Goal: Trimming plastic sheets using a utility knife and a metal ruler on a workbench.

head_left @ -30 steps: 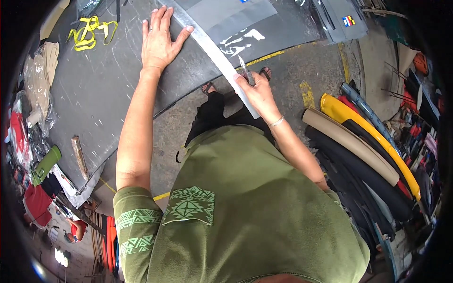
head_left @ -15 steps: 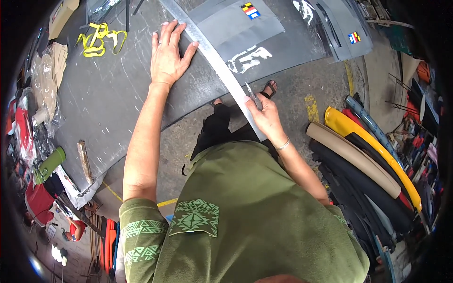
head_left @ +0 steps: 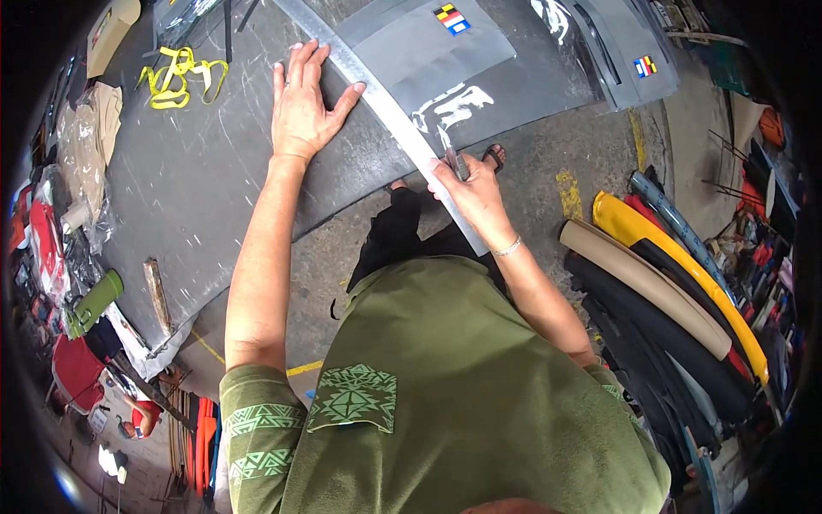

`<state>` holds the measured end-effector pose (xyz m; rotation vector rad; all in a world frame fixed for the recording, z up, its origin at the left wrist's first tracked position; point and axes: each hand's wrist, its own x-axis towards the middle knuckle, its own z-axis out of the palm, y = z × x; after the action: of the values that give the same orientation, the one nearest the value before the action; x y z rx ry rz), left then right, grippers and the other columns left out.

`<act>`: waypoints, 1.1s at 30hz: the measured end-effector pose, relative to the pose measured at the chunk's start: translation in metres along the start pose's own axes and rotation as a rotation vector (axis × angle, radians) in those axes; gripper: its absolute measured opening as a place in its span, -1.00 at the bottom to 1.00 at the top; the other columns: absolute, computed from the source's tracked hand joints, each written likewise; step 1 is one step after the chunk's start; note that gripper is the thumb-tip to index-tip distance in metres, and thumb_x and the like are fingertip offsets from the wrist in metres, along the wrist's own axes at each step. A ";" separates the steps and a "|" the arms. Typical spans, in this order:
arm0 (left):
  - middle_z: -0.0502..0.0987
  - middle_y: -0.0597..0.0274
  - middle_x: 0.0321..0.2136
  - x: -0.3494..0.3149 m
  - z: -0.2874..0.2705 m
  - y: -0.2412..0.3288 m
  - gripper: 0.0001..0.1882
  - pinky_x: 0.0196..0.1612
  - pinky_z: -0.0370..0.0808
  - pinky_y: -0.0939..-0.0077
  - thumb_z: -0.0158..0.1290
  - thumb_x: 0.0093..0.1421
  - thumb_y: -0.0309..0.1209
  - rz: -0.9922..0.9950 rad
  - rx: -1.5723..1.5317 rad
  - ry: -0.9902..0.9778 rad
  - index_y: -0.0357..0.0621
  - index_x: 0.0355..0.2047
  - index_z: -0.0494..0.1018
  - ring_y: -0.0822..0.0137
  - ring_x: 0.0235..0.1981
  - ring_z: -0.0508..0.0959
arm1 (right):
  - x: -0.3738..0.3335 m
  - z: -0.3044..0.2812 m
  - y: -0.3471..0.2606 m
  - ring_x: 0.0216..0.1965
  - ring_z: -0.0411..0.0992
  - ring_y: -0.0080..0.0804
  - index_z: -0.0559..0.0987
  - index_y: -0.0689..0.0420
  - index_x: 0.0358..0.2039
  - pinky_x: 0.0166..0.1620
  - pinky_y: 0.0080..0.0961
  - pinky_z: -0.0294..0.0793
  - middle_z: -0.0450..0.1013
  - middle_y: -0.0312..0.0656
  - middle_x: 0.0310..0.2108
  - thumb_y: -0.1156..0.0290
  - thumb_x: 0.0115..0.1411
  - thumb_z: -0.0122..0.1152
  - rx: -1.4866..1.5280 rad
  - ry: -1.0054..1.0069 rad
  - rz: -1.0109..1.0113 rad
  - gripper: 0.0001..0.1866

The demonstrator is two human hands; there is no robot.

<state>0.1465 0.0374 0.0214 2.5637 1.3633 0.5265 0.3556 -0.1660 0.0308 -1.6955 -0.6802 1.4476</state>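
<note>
A long metal ruler [head_left: 390,116] lies slantwise across the dark worktable, its near end jutting past the edge toward my body. My left hand [head_left: 304,107] rests flat with fingers spread, left of the ruler, the thumb and fingertips at its edge. My right hand [head_left: 471,193] grips the ruler near the table's front edge, thumb on top and fingertips showing at the other side. In that same hand is a small pointed metal tool [head_left: 451,157], its exact kind unclear. Right of the ruler is a grey sheet [head_left: 428,43] bearing a colourful flag-like patch [head_left: 451,19].
Yellow tape [head_left: 178,77] lies loosely coiled on the worktable [head_left: 197,163]. A wooden stick [head_left: 157,295] is by its left edge. Another grey piece [head_left: 612,51] with a patch sits at the far right. Rolls of material, one yellow [head_left: 685,265], one beige [head_left: 646,283], lie to my right.
The ruler's far end has shifted slightly left. My right hand has moved a little up and left along it, with the pointed tool. My left hand has barely moved.
</note>
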 end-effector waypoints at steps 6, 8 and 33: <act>0.26 0.04 0.40 0.000 0.000 -0.001 -0.12 0.52 -0.08 -0.10 0.19 0.22 0.17 0.005 0.029 -0.003 -0.14 0.36 0.27 0.06 0.49 0.13 | -0.002 0.002 -0.005 -0.46 0.59 -0.54 0.65 0.28 -0.26 -0.37 -0.59 0.54 0.58 -0.26 -0.48 0.30 0.32 0.36 0.047 0.043 0.004 -0.75; 0.30 0.05 0.36 0.000 0.000 -0.002 -0.09 0.52 -0.07 -0.12 0.16 0.20 0.24 0.007 0.030 0.005 -0.20 0.32 0.32 0.06 0.47 0.15 | -0.002 0.001 -0.004 -0.47 0.59 -0.55 0.65 0.28 -0.26 -0.37 -0.59 0.54 0.58 -0.26 -0.48 0.31 0.32 0.36 0.045 0.051 0.011 -0.75; 0.32 0.06 0.34 0.000 0.002 -0.004 -0.13 0.49 -0.02 -0.16 0.16 0.22 0.21 0.024 0.004 0.019 -0.16 0.33 0.32 0.04 0.45 0.19 | 0.003 -0.001 0.000 -0.47 0.58 -0.59 0.66 0.29 -0.35 -0.34 -0.57 0.52 0.63 -0.22 -0.53 0.22 0.27 0.38 0.039 0.073 -0.004 -0.68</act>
<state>0.1437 0.0399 0.0184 2.5874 1.3431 0.5545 0.3572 -0.1638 0.0292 -1.7071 -0.6116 1.3809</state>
